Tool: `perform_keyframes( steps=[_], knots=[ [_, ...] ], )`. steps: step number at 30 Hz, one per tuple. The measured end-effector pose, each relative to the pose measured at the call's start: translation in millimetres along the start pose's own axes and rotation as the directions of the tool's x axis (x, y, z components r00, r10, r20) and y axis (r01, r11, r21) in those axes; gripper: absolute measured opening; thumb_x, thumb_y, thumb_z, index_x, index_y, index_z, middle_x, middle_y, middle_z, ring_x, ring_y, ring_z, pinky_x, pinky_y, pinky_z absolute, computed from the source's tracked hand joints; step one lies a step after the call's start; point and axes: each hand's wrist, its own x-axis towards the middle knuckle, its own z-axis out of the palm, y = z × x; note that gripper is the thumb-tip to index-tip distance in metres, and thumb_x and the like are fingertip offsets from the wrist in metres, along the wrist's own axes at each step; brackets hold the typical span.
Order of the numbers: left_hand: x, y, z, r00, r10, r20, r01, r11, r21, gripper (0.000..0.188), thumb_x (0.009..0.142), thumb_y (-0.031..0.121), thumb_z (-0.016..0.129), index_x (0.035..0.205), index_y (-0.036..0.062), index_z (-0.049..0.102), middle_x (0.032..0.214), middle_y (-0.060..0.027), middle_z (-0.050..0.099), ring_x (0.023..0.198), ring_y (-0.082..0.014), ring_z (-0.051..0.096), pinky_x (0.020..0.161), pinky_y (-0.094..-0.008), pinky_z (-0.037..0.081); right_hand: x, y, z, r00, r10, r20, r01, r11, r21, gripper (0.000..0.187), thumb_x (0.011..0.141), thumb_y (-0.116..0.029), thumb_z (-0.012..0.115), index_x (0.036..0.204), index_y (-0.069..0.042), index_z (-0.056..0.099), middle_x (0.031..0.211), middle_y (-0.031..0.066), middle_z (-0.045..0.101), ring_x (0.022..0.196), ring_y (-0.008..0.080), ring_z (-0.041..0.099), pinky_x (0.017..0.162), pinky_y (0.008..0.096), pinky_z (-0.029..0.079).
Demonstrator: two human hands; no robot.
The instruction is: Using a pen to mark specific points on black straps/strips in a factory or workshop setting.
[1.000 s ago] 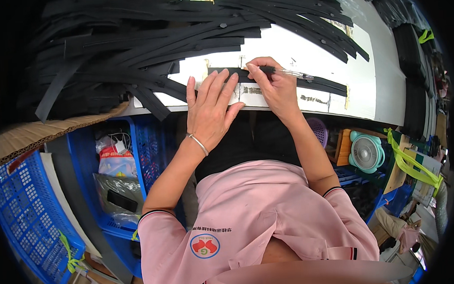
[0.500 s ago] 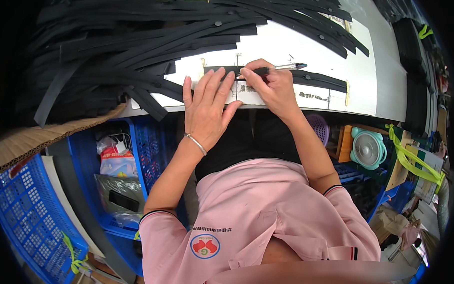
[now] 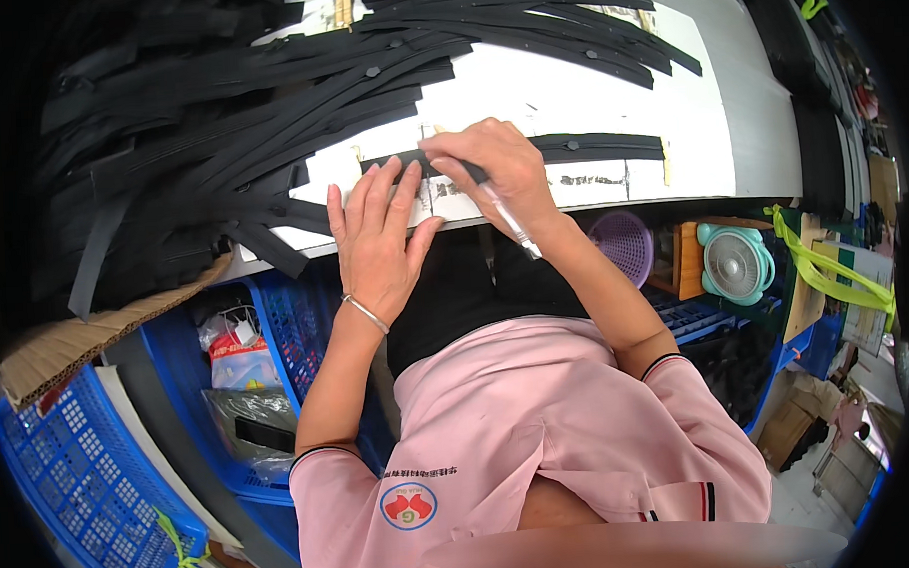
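Observation:
A black fabric strip [image 3: 610, 148] lies across the white marked board [image 3: 704, 115] near the table's front edge. My left hand [image 3: 378, 247] lies flat over the strip's left part, fingers stretched out and slightly spread, fingertips on it. Close to its right, my right hand [image 3: 506, 172] is closed around a pen [image 3: 510, 219] with a clear barrel. The pen's rear end points back toward me. Its tip is hidden by the fingers, so I cannot tell whether it touches the strip. Dark marks and lines show on the board just below the strip.
Many loose black strips [image 3: 189, 143] are heaped at the far left, over the board and table. A cardboard sheet [image 3: 115, 321] edges the table's left. Below stand blue crates [image 3: 80, 467], a purple basket [image 3: 623, 246] and a small turquoise fan [image 3: 736, 264].
The pen has swung from pointing right to pointing back toward me, as my right hand turned. My left hand still lies on the strip. The whole view has shifted a little.

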Motion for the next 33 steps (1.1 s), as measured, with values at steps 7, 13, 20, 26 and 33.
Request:
perform_keyframes(
  steps=[7,13,20,26,33],
  knots=[
    [3,2,-7,0.998,-0.004,0.058,0.004,1.000,-0.010,0.062,0.093,0.028,0.073,0.150,0.0154,0.052,0.150,-0.0056,0.050,0.141,-0.0286,0.043,0.124,-0.0563,0.016,-19,26,-61,0.995,-0.097,0.023,0.097,0.899,-0.426,0.023,0.079,-0.004,0.082,0.099,-0.012,0.075,0.081,0.0012,0.065,0.085,0.0217,0.060,0.094,0.0372,0.043],
    [3,0,-7,0.998,0.007,0.055,-0.007,1.000,0.003,0.063,0.092,0.028,0.074,0.150,0.0160,0.052,0.150,-0.0052,0.050,0.141,-0.0279,0.044,0.125,-0.0565,0.015,-29,32,-78,1.000,0.009,-0.015,-0.014,0.932,-0.363,0.020,0.081,-0.003,0.081,0.099,-0.011,0.075,0.080,0.0018,0.065,0.085,0.0210,0.060,0.109,0.0441,0.041],
    [3,2,-5,1.000,-0.002,0.029,0.001,1.000,0.021,0.060,0.092,0.028,0.074,0.148,0.0167,0.055,0.147,-0.0039,0.053,0.139,-0.0267,0.045,0.125,-0.0568,0.013,-29,35,-75,0.999,0.008,-0.040,-0.021,0.941,-0.338,0.020,0.082,-0.003,0.080,0.100,-0.011,0.075,0.081,0.0006,0.065,0.086,0.0208,0.061,0.109,0.0457,0.041],
    [2,0,-3,1.000,0.009,-0.001,-0.008,0.999,0.039,0.057,0.091,0.026,0.076,0.144,0.0164,0.059,0.145,-0.0029,0.055,0.138,-0.0256,0.048,0.125,-0.0578,0.011,-29,37,-74,0.999,0.015,-0.044,-0.029,0.940,-0.341,0.021,0.082,-0.003,0.080,0.100,-0.011,0.074,0.081,-0.0004,0.066,0.085,0.0201,0.061,0.109,0.0445,0.041],
    [26,27,6,0.987,0.068,-0.147,-0.094,0.979,-0.183,0.042,0.087,0.019,0.078,0.127,0.0095,0.069,0.134,-0.0091,0.062,0.130,-0.0290,0.053,0.120,-0.0569,0.023,-28,40,-75,0.998,-0.022,-0.062,0.002,0.952,-0.305,0.023,0.081,-0.001,0.080,0.101,-0.011,0.073,0.083,0.0001,0.067,0.085,0.0202,0.061,0.097,0.0382,0.043]
  ],
)
